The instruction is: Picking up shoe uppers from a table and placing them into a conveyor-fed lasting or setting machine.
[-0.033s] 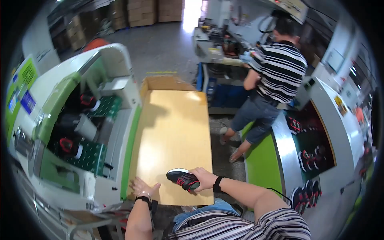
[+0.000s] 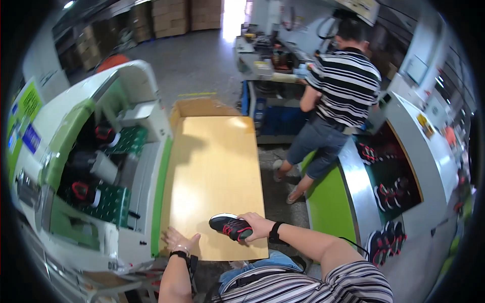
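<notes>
A black sneaker with red laces and a white sole edge is in my right hand, which grips it around the heel end. Its toe points left, low over the near part of a light wooden tabletop; whether the sole touches the wood I cannot tell. My left hand is open, fingers spread, at the near left corner of that tabletop. It holds nothing, and a gap of bare wood separates it from the shoe.
Left stands a white and green machine with shoes on green dotted plates. At right, more sneakers sit beside a machine with a dark opening. A person in a striped shirt works at a cluttered bench. Cardboard boxes are stacked behind.
The surroundings have shifted slightly left in the view. My right hand keeps its grip on the sneaker, and my left hand stays open in nearly the same place.
</notes>
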`<action>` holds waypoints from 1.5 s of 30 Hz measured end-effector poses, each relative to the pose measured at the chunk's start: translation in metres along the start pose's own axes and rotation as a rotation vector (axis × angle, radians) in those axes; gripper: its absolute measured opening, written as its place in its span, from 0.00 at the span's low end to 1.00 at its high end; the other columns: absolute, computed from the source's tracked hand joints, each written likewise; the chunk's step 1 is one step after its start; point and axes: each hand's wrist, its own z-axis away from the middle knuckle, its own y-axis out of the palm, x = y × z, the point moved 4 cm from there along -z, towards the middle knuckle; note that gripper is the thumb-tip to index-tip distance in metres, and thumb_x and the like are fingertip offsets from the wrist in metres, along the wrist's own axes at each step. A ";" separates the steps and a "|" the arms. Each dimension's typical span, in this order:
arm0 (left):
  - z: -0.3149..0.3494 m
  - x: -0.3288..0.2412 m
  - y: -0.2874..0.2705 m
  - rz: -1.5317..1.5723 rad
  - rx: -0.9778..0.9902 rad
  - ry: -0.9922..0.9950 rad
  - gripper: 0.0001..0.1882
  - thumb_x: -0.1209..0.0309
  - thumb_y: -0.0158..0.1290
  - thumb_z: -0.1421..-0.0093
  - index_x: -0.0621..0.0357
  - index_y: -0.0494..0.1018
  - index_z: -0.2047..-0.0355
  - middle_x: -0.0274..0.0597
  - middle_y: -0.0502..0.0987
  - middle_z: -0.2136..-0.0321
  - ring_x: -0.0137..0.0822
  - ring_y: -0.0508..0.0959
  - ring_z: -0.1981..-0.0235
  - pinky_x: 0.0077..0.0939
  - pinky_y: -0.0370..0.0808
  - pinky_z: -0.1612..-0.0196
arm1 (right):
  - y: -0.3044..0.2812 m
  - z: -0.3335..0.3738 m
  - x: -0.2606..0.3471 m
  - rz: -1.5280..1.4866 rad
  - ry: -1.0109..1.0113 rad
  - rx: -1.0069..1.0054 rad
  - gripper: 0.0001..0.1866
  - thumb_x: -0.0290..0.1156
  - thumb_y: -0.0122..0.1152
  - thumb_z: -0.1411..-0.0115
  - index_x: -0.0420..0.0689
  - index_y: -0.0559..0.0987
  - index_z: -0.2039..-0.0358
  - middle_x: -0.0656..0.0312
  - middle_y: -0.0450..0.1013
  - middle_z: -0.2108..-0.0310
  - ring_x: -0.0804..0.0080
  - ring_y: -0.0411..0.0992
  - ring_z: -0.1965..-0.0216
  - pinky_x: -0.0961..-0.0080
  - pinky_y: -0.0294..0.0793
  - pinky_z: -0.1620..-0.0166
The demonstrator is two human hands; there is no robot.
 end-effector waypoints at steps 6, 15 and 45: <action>-0.017 0.001 0.018 -0.040 0.032 -0.038 0.74 0.29 0.60 0.63 0.53 0.29 0.30 0.57 0.32 0.30 0.58 0.36 0.30 0.62 0.52 0.35 | 0.013 -0.004 -0.011 -0.010 0.315 -0.362 0.40 0.46 0.70 0.52 0.47 0.65 0.40 0.52 0.69 0.49 0.52 0.67 0.46 0.61 0.68 0.45; -0.015 0.017 0.026 -0.054 0.004 -0.075 0.73 0.29 0.60 0.63 0.57 0.31 0.31 0.58 0.34 0.31 0.59 0.38 0.30 0.60 0.52 0.35 | 0.002 -0.017 0.001 0.065 0.404 -0.185 0.30 0.46 0.74 0.57 0.44 0.72 0.59 0.50 0.74 0.59 0.51 0.72 0.54 0.58 0.73 0.53; -0.154 -0.138 -0.094 0.617 -0.239 0.542 0.37 0.61 0.71 0.63 0.59 0.71 0.52 0.51 0.79 0.60 0.49 0.79 0.58 0.40 0.75 0.51 | 0.017 -0.022 -0.029 -0.053 0.165 -0.193 0.38 0.37 0.70 0.55 0.49 0.66 0.42 0.50 0.70 0.55 0.49 0.68 0.51 0.55 0.69 0.49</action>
